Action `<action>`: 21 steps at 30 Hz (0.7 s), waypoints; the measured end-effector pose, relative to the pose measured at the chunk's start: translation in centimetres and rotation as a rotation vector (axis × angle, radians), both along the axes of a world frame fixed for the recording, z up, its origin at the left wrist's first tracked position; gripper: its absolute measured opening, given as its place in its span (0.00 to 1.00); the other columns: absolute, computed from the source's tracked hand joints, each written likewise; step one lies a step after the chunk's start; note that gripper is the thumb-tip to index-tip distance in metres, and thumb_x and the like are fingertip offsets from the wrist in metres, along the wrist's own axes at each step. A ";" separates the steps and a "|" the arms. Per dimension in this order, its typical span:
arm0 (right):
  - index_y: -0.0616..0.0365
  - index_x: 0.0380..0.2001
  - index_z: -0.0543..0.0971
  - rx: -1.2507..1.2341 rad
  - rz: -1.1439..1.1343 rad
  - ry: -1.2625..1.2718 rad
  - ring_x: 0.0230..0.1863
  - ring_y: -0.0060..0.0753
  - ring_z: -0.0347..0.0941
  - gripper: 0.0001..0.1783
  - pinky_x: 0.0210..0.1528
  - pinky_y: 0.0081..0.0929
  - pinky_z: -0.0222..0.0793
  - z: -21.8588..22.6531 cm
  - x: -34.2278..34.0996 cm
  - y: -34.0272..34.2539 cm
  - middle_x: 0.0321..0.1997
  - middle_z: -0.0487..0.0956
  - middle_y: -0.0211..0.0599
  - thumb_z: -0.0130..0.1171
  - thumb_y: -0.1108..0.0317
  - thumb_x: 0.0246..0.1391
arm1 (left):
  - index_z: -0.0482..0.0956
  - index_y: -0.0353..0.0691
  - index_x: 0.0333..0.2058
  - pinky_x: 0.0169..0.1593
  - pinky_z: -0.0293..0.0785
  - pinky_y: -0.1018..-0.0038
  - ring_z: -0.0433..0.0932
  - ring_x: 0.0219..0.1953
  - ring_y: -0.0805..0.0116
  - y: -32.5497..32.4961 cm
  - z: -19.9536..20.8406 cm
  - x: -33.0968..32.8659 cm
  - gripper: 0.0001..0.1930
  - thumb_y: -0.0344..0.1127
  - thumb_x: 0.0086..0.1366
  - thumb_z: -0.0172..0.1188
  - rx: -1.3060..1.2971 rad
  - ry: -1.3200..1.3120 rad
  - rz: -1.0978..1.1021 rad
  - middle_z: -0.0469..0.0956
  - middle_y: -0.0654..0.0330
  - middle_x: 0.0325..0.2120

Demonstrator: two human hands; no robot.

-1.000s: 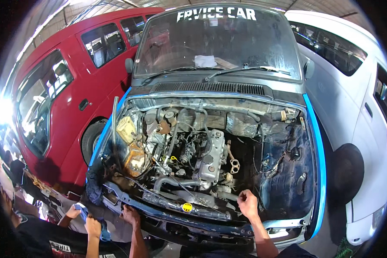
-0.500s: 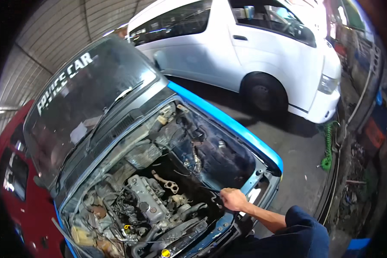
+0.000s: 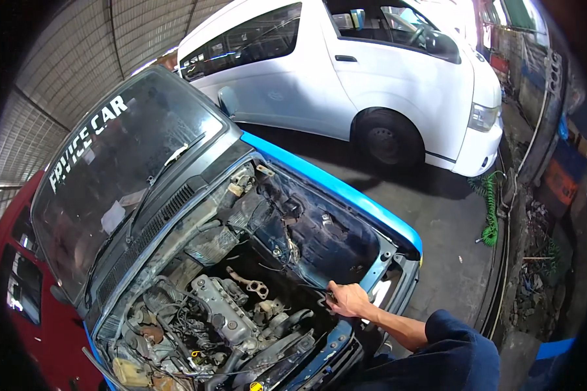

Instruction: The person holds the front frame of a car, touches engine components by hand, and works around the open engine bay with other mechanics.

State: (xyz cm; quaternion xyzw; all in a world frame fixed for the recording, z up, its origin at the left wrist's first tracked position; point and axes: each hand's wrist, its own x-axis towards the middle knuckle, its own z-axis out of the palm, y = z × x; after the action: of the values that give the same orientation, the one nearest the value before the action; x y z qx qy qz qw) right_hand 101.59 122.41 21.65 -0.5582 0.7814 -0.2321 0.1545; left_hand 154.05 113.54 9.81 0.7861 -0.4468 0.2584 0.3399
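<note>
My right hand (image 3: 347,300) reaches over the front right corner of a blue car's open engine bay. Its fingers are curled closed beside the inner edge of the front body panel (image 3: 374,277). A thin dark cable runs up to the fingers, but what they grip is hidden. Left of the hand sits the engine, with a grey valve cover (image 3: 225,314). A rusty pipe with a holed flange (image 3: 257,287) shows beyond it. Below the hand lies the blue front crossmember (image 3: 336,340). My left hand is out of view.
The blue fender (image 3: 352,201) borders the bay's far right side. A white van (image 3: 319,85) is parked beyond, and a red vehicle (image 3: 51,342) stands at the left. A coiled green hose (image 3: 490,218) hangs near the right-hand wall, above a concrete floor (image 3: 430,254).
The view has shifted slightly, so the car and van sit a little further left. My right hand stays at the same corner of the bay, fingers still curled.
</note>
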 end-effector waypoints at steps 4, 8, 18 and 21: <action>0.57 0.39 0.73 0.008 0.040 0.043 0.33 0.54 0.78 0.16 0.35 0.47 0.73 -0.6 0.2 -0.5 0.31 0.81 0.48 0.53 0.56 0.54 | 0.76 0.33 0.47 0.36 0.72 0.54 0.78 0.31 0.47 0.8 -0.1 1.0 0.18 0.40 0.66 0.49 0.019 0.021 0.016 0.79 0.46 0.32; 0.58 0.29 0.76 -0.028 -0.050 0.072 0.33 0.54 0.78 0.11 0.34 0.46 0.73 -1.2 -0.2 0.1 0.29 0.80 0.46 0.54 0.61 0.48 | 0.76 0.33 0.48 0.36 0.72 0.55 0.79 0.31 0.48 0.8 -0.3 0.4 0.19 0.40 0.66 0.49 0.026 0.037 0.024 0.79 0.46 0.33; 0.57 0.28 0.74 -0.304 -0.004 0.049 0.29 0.53 0.76 0.06 0.29 0.45 0.72 -2.0 -0.4 0.3 0.29 0.78 0.42 0.55 0.67 0.47 | 0.75 0.31 0.49 0.37 0.73 0.56 0.79 0.32 0.49 0.8 0.1 0.2 0.20 0.39 0.65 0.51 -0.019 0.025 0.020 0.80 0.46 0.35; 0.55 0.32 0.74 -0.337 0.004 -0.003 0.29 0.52 0.76 0.07 0.28 0.45 0.72 -1.6 -0.2 0.7 0.29 0.79 0.43 0.55 0.67 0.48 | 0.75 0.30 0.50 0.37 0.74 0.56 0.80 0.32 0.50 0.9 0.4 0.2 0.20 0.39 0.65 0.51 -0.030 0.018 0.012 0.80 0.46 0.35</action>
State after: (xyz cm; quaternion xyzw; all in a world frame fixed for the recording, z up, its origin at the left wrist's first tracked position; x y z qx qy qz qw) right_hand 101.39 123.10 20.10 -0.5774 0.7300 -0.3606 0.0603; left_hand 154.21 114.48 10.18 0.7858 -0.4352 0.2599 0.3543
